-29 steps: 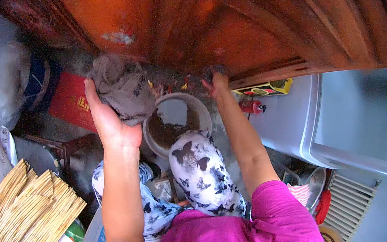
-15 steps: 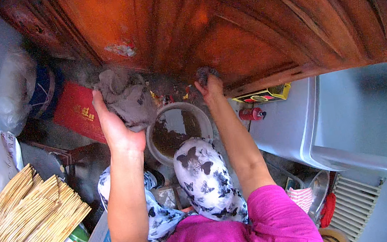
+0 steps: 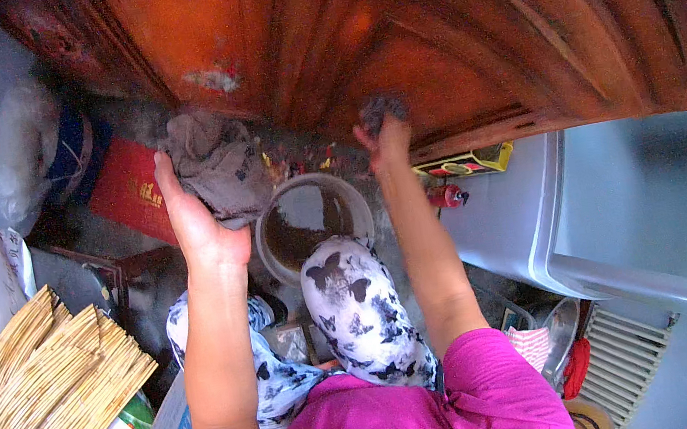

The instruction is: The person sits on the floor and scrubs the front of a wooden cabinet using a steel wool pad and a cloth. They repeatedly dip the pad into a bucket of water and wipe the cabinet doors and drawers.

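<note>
Gripping a dark scrub pad point(image 3: 382, 111) in my right hand point(image 3: 384, 140), fingers closed on it, pressed to the red wooden panel point(image 3: 387, 24) far right. Left hand point(image 3: 197, 222) clutches a grey rag point(image 3: 218, 164), far left. Bucket point(image 3: 312, 223) of murky water sits between and nearer, closer to my right hand. Pad mostly hidden by fingers.

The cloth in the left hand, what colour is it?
Grey, crumpled cloth, held by the left hand; the head view shows it.
</note>
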`<action>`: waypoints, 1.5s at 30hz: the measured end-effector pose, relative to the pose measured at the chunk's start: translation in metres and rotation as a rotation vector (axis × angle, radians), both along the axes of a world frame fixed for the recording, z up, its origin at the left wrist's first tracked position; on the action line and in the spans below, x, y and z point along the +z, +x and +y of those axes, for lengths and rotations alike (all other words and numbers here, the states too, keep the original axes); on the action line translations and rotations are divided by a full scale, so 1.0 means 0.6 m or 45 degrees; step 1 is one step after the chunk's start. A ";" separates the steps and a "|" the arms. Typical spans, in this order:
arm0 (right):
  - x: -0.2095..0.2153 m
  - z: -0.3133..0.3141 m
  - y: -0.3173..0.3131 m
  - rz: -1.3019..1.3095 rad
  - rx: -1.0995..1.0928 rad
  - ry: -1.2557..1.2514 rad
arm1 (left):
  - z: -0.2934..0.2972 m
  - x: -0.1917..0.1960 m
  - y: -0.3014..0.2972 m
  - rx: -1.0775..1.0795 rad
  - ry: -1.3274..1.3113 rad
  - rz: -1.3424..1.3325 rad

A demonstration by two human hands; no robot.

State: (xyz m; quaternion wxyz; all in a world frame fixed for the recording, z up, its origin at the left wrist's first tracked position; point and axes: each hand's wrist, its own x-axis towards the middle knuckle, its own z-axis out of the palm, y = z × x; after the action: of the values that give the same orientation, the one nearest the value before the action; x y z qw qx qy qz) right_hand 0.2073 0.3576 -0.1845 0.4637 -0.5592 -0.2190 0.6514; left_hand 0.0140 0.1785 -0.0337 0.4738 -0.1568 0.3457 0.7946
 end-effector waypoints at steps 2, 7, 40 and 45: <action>-0.044 0.002 -0.007 -0.030 -0.020 -0.157 | 0.000 0.003 0.001 0.008 -0.028 -0.030; -0.002 -0.009 -0.010 0.021 -0.006 -0.032 | -0.020 -0.019 0.000 -0.012 0.044 0.012; -0.039 0.000 -0.030 -0.136 -0.087 -0.090 | -0.001 -0.025 0.000 -0.021 0.077 0.025; -0.035 -0.005 -0.032 -0.111 -0.189 0.094 | 0.004 -0.024 0.004 -0.082 0.041 0.010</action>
State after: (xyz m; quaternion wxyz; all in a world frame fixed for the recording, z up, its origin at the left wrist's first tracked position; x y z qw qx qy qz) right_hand 0.1884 0.3543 -0.2056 0.5210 -0.5843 -0.2206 0.5818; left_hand 0.0162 0.1807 -0.0481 0.5004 -0.1349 0.3396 0.7849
